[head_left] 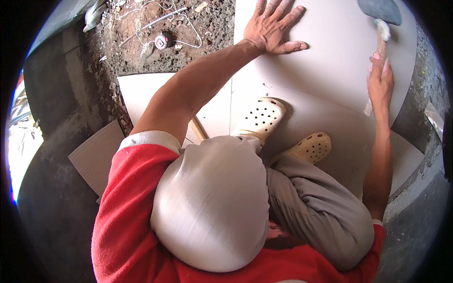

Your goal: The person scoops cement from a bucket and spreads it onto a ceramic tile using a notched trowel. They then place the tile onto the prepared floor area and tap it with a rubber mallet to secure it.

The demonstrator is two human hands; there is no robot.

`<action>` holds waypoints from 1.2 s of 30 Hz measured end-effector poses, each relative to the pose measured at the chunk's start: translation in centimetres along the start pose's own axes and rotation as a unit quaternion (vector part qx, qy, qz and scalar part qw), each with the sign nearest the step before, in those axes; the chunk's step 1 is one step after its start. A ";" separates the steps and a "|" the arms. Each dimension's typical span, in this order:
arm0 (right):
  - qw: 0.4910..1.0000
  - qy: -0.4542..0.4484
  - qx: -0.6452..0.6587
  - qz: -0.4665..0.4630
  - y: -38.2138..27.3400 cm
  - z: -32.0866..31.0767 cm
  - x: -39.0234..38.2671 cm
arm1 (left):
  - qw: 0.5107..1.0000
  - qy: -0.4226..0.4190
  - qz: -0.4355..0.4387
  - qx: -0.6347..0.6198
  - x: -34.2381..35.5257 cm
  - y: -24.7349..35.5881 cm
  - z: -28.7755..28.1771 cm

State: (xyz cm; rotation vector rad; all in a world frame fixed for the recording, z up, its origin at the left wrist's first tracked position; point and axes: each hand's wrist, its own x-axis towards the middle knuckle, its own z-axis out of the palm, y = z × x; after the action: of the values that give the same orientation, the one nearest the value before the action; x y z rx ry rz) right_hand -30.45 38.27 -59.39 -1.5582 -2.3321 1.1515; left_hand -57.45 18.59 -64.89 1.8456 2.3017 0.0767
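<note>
My left hand (pixel 273 29) lies flat, fingers spread, on a large white tile (pixel 325 52) at the far side. Nothing is held in it. To the right, my right hand (pixel 380 85) is wrapped round the wooden handle of a rubber mallet (pixel 380 10). The mallet's dark grey head is over the tile's far right part, and something white covers the handle just below it. Whether the head touches the tile, I cannot tell. My feet, in cream clogs with holes (pixel 264 115), rest on the neighbouring white tiles.
Rough mortar or soil (pixel 188 23) borders the tiles at the far left. On it lie a round tape measure (pixel 163 41), a thin metal rod (pixel 160 22) and loose white string (pixel 192 45). A ribbed beige tile (pixel 96 153) leans at the left, beside a dark grey wall (pixel 52 122).
</note>
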 end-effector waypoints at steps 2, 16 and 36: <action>0.995 0.019 -0.087 -0.041 1.2 1.3 -0.7 | 1.000 -0.008 0.009 0.001 -0.3 0.1 -0.1; 0.990 0.053 -0.036 -0.124 0.5 -1.9 -9.4 | 0.982 -0.087 0.155 -0.064 -6.6 2.3 -1.2; 0.980 -0.067 -0.093 -0.163 2.1 3.4 -8.8 | 0.982 -0.060 0.178 -0.035 -6.5 1.7 -1.1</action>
State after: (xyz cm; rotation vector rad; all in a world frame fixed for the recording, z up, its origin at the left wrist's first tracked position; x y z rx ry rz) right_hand -26.40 29.54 -60.46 -1.1117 -2.7208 1.0132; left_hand -54.64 12.79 -62.74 2.1377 1.8447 0.0923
